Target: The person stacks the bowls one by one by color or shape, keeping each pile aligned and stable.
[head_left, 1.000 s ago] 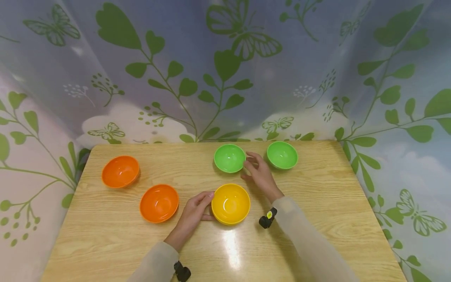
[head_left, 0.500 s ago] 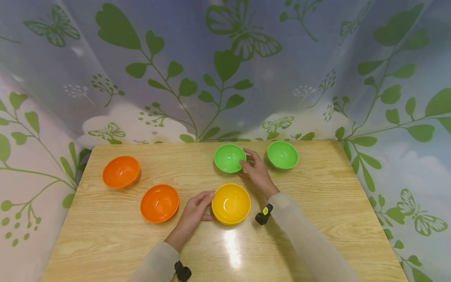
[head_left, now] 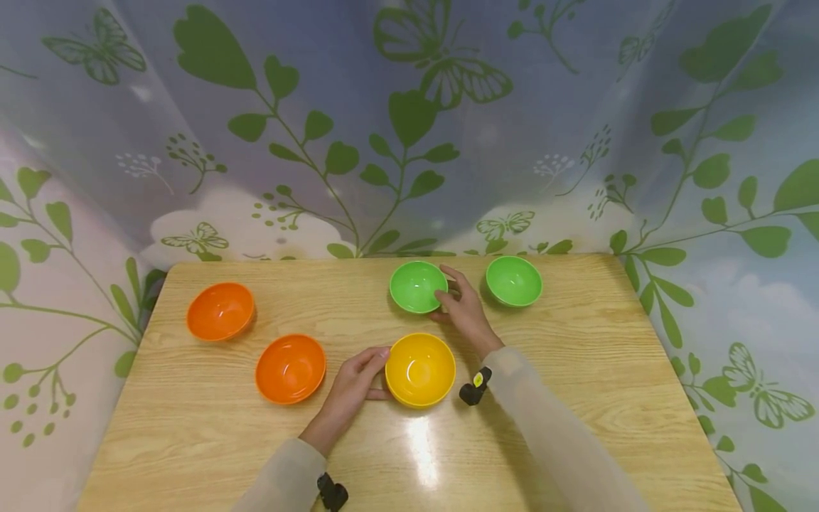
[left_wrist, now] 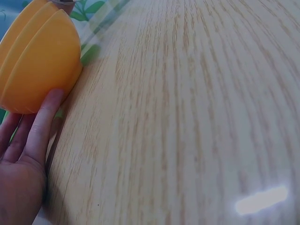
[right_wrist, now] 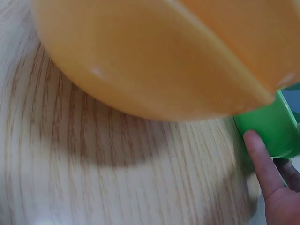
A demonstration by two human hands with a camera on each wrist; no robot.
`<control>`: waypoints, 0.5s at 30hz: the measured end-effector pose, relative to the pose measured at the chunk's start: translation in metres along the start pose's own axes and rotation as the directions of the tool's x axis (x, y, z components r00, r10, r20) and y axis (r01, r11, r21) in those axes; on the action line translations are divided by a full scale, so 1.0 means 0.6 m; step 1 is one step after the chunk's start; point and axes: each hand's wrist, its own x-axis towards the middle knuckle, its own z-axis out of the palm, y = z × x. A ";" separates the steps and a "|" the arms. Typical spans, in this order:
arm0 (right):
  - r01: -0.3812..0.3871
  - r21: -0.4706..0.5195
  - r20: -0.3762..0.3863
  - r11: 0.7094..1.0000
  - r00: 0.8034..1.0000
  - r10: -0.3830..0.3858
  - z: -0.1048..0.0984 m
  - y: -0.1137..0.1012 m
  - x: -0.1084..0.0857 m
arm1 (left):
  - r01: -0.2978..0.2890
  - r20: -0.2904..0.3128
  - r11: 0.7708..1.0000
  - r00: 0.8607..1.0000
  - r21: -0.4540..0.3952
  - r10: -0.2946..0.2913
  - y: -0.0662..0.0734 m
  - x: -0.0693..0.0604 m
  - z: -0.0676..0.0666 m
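Note:
Nested yellow bowls [head_left: 419, 370] stand at the middle of the table; the left wrist view shows their stacked rims. Against their left side rests my left hand [head_left: 348, 384], fingers fairly straight and thumb by the rim. My right hand [head_left: 466, 310] is at the right side of a green bowl [head_left: 414, 286], with the thumb at its rim and fingers round the outside. In the right wrist view a digit touches the green bowl's wall [right_wrist: 268, 129], partly behind the yellow bowls. A second green bowl [head_left: 514, 281] stands just right of this hand.
Two orange bowls stand on the left: one orange bowl [head_left: 220, 311] farther back, another orange bowl [head_left: 291, 370] near my left hand. The wooden table [head_left: 595, 398] ends at a patterned curtain [head_left: 320, 142] behind. Each wrist wears a small black camera [head_left: 475, 386].
My right hand has shifted slightly left and away from me, bringing its thumb to the green bowl's rim. The left hand and all bowls look unmoved.

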 end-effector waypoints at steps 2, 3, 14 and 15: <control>0.003 0.003 0.000 1.000 1.000 -0.003 0.000 0.001 0.001 | -0.002 0.001 1.000 1.000 -0.002 0.002 0.000 0.000 0.000; 0.004 0.003 -0.001 1.000 1.000 -0.004 0.000 0.001 0.001 | -0.004 0.002 1.000 1.000 -0.001 0.004 0.000 0.000 0.000; 0.013 0.003 0.008 1.000 1.000 -0.013 -0.001 0.001 -0.008 | -0.006 -0.003 1.000 1.000 0.003 0.006 0.001 -0.001 0.001; 0.013 0.001 0.010 1.000 1.000 -0.013 -0.002 0.001 -0.009 | -0.005 -0.003 1.000 1.000 0.003 0.005 0.001 0.000 0.001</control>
